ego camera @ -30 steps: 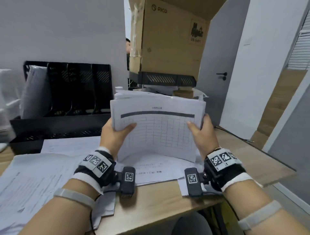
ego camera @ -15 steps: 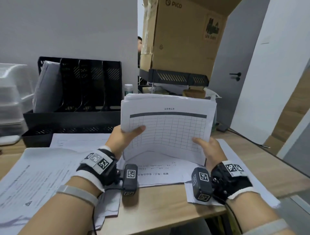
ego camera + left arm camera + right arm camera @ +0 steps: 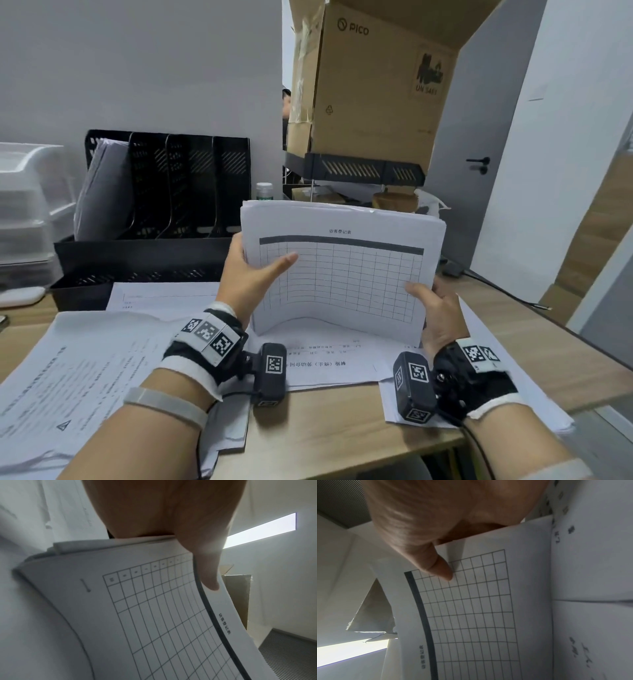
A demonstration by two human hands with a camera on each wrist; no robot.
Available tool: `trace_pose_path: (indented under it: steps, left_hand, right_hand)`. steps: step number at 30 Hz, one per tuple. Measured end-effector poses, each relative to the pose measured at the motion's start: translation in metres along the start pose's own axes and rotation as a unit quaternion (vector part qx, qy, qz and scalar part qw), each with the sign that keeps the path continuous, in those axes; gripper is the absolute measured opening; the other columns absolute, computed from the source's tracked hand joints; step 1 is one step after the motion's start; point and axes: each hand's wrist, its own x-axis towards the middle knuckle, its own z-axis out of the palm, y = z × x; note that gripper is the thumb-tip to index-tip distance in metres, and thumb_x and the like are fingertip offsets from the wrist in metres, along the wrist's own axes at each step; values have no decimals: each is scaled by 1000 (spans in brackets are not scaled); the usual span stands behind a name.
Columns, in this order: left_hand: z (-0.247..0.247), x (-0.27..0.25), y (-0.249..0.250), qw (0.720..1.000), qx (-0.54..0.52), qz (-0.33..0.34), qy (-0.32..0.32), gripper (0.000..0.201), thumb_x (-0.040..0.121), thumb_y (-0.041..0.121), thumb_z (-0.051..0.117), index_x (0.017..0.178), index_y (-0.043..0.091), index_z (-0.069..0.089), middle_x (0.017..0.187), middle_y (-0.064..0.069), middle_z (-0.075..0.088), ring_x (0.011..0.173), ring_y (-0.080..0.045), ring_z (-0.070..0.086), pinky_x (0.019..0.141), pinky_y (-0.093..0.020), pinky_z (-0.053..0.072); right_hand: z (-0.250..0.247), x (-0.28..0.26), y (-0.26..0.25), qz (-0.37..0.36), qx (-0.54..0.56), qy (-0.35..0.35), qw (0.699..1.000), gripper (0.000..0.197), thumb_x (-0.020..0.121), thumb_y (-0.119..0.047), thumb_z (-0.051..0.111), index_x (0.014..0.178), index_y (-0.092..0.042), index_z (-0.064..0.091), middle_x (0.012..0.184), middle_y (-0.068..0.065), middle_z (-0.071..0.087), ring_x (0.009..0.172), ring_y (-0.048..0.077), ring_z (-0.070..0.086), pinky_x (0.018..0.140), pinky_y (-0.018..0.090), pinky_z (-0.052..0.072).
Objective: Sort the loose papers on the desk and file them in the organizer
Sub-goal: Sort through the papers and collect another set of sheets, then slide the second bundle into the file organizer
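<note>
Left hand [image 3: 246, 277] and right hand [image 3: 438, 308] gripping upright paper stack [image 3: 342, 274], thumbs forward

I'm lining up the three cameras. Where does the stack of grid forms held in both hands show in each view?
Head: stack of grid forms, centre, upright above the desk.
Left wrist: stack, lower centre, under the thumb.
Right wrist: stack, centre, below the thumb.
Shared landmark: the dark header bar atop the grid.

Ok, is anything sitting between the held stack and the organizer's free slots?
Nothing visible. Left hand and right hand hold the paper stack upright above the desk; the black organizer stands behind and left, with only flat loose sheets lying between them.
</note>
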Motion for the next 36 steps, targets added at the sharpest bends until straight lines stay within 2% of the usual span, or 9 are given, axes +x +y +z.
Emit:
trace_pose_path:
  steps: [3,6,11,16,20,25,28,31,36]
  left_hand:
    - [1,2,5,1000,-12,22,14,85,73,34,91,141,30,40,123,-4,71,109,-18,73,88,-41,63]
    - [2,4,5,1000,6,16,-5,79,75,30,89,140,27,43,125,-1,69,113,-16,71,94,-42,61]
    - [-2,4,-9,999,-3,-32,-13,59,79,34,88,131,24,62,122,-1,75,114,-20,72,98,-48,58]
    - [-1,-2,-11,991,15,-90,-96,37,95,29,71,129,16,70,122,1,77,117,-17,71,108,-45,52]
    - [0,4,-13,997,15,-77,-24,15,97,25,70,110,21,75,110,1,79,107,-16,73,99,-41,57]
    - [-9,11,-13,988,-72,-82,105,6,96,22,71,96,19,76,97,-1,80,96,-23,76,88,-40,61]
    - [-15,12,-6,982,-98,-52,153,15,96,28,71,99,14,77,99,-6,80,94,-22,77,80,-34,62]
    - [-12,11,8,975,-119,-32,184,11,96,29,72,90,19,75,90,1,79,89,-18,77,69,-25,61]
    - [-22,13,41,981,-70,33,176,26,94,36,73,75,18,74,81,-3,74,82,-23,69,77,-51,61]
  right_hand:
    - [0,0,0,25,-1,7,1000,25,90,0,60,92,-20,74,90,3,79,107,38,68,97,56,53]
    - [0,0,-1,42,0,-2,999,24,90,0,59,87,-18,74,81,1,79,102,39,68,94,53,53]
    - [-1,7,10,83,-69,-11,994,26,76,-17,75,103,-15,72,102,5,77,110,32,64,104,56,46]
    - [0,9,15,80,-122,-46,988,14,86,-6,74,91,-19,71,107,5,75,109,29,66,103,43,48]
    - [-3,13,15,54,-151,-23,987,18,83,-21,80,99,-19,72,108,6,77,104,26,71,98,44,55]
    - [17,2,-21,-53,-256,132,956,43,81,-29,81,109,-13,51,106,10,61,96,32,61,75,34,50]
    - [63,-5,-71,0,-202,-65,977,37,90,-43,70,110,-13,64,109,14,69,92,28,69,81,40,59]
    - [116,-4,-119,102,-168,-227,954,68,81,-63,69,131,-20,55,124,11,64,107,28,69,88,47,61]
    - [205,12,-170,138,-150,-286,936,109,60,-81,72,149,-33,31,147,23,43,123,48,56,98,70,47]
